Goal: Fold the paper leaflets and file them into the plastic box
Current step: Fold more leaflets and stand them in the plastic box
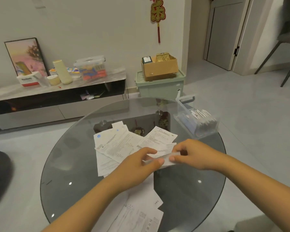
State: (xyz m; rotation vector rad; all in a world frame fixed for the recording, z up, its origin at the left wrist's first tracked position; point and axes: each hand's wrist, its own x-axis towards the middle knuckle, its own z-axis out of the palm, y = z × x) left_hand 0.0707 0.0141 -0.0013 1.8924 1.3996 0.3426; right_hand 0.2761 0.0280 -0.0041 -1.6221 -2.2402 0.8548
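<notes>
Both hands hold one small folded white leaflet (167,157) just above the round glass table (70,158). My left hand (141,163) pinches its left end between thumb and fingers. My right hand (189,154) pinches its right end. Beyond the hands, several unfolded printed leaflets (117,144) lie spread on the glass. More sheets (141,213) lie near the table's front edge, partly under my left forearm. A clear plastic box (197,121) stands at the table's far right, with several folded leaflets upright inside.
A low TV cabinet (57,91) with boxes and a picture frame runs along the wall on the left. A green storage bin (161,87) carrying a cardboard box sits behind the table. Grey chair legs (274,54) stand at the far right.
</notes>
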